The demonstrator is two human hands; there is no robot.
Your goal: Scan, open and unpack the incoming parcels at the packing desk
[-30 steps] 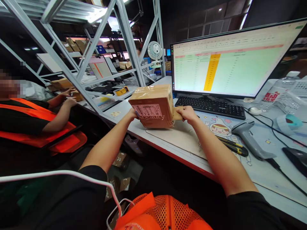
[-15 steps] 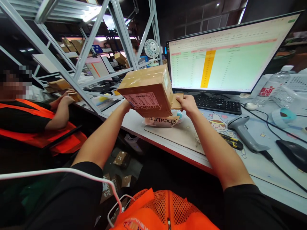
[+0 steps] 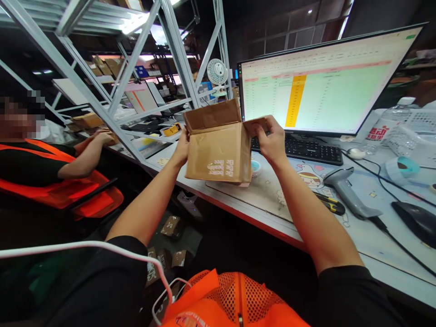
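Note:
A brown cardboard box (image 3: pixel 220 152) with pale printing on its near side is held up over the front of the desk. Its top flaps stand open; the inside is hidden from me. My left hand (image 3: pixel 183 147) grips the box at its left side, its fingers partly out of sight behind it. On the right, my right hand (image 3: pixel 274 141) pinches a side flap (image 3: pixel 255 123) between thumb and fingers. A round pale-blue item (image 3: pixel 255 168) shows on the desk just behind the box's right edge. Whatever lies below the box is mostly covered by it.
A monitor (image 3: pixel 323 86) and keyboard (image 3: pixel 309 151) stand behind. To the right lie a barcode scanner (image 3: pixel 352 190), a yellow-black utility knife (image 3: pixel 330 203), a mouse (image 3: pixel 415 222) and a plastic bottle (image 3: pixel 384 122). A co-worker (image 3: pixel 44 168) sits left, beyond the metal frame (image 3: pixel 126 68).
The box has been turned: its labelled face and taped side no longer show, and a printed side with raised flaps faces me. My right hand has risen slightly, still on a flap.

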